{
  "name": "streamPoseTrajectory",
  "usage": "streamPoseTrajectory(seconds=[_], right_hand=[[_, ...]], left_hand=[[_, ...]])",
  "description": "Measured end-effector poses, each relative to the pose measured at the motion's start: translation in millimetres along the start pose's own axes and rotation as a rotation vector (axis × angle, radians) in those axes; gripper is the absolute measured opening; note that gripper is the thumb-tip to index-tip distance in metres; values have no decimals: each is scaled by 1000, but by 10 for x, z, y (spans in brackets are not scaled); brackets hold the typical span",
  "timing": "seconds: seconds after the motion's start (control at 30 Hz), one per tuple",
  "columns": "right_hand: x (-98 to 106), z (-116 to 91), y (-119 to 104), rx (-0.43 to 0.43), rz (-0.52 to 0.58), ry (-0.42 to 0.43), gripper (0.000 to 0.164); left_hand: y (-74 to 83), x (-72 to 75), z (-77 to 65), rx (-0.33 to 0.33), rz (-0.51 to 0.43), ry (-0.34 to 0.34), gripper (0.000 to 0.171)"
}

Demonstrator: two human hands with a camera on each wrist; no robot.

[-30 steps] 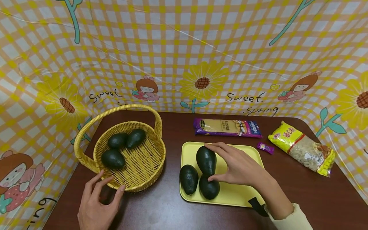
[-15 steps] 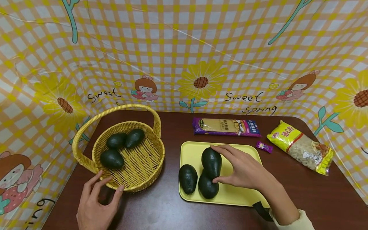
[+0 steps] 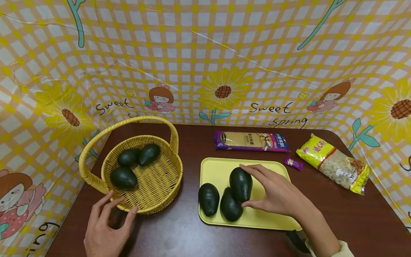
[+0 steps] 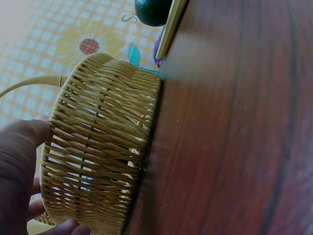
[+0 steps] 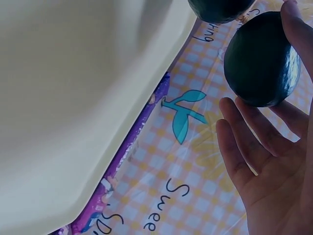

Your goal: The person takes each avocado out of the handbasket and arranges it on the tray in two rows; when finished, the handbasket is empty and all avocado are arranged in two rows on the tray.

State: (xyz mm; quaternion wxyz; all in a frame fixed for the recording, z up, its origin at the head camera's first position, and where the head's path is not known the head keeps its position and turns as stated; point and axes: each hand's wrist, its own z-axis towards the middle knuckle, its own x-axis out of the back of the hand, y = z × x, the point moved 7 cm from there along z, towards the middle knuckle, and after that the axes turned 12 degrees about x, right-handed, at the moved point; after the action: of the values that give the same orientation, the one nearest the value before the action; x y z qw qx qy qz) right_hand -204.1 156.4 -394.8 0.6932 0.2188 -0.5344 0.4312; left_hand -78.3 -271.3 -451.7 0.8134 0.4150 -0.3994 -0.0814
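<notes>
My right hand (image 3: 273,191) pinches a dark green avocado (image 3: 240,184) between thumb and fingers over the yellow tray (image 3: 260,222). In the right wrist view the held avocado (image 5: 261,58) sits between the thumb and fingertips. Just left of it in the head view, a second avocado (image 3: 230,207) is partly covered by it, and a third avocado (image 3: 208,200) lies at the tray's left edge. My left hand (image 3: 107,225) is spread at the near rim of the wicker basket (image 3: 167,201), fingertips and thumb touching the rim. Three avocados (image 3: 123,177) lie inside the basket.
A purple pasta pack (image 3: 252,141) lies behind the tray. A small purple packet (image 3: 293,163) sits off its back right corner, and a yellow-ended bag of pasta (image 3: 335,165) lies farther right. The basket's tall handle (image 3: 128,121) arches over its left and back side.
The avocado in my right hand has shifted right and slightly toward me, uncovering more of the avocado beside it. My left hand stays at the basket rim.
</notes>
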Motion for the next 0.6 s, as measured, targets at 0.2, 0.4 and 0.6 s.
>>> streamPoseTrajectory(seconds=[0.2,0.4,0.6], right_hand=[[0,-83,17,-8,-4,4,105],[11,-175,21,-3,-15,15,105],[-16,-280,36,-38,-18,-3,105]], left_hand=[[1,-2,2,6,-3,3,45],[13,2,-1,10,-1,0,45],[20,7,-5,14,2,1,45]])
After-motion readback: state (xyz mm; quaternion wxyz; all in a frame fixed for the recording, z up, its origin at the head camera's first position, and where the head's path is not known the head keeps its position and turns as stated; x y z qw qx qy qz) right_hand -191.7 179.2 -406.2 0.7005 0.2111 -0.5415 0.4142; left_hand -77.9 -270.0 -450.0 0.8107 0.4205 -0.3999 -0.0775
